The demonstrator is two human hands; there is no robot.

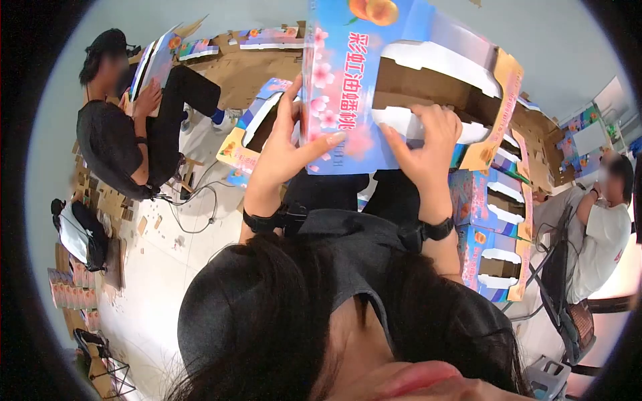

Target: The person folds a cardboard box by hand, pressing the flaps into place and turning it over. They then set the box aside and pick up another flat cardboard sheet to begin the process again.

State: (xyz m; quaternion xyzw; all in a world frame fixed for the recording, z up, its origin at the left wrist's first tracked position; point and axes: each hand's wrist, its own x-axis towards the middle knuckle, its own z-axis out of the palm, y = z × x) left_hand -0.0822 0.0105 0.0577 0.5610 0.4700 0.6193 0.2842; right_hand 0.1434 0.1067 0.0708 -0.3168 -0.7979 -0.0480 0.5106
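I hold a blue printed cardboard fruit box point(364, 80) up in front of me, with pink blossoms, peaches and Chinese characters on its side. My left hand point(284, 144) grips its left edge, thumb pressed across the printed panel. My right hand point(428, 140) holds the white inner flap at the box's open brown interior. Both wrists wear black bands.
A stack of folded blue boxes point(491, 227) stands to my right, another open box point(257, 127) lies beyond my left hand. A seated person in black point(120, 134) folds a box at left; another person in white point(598, 227) sits at right. Cardboard scraps, cables and a bag point(80, 234) lie on the floor.
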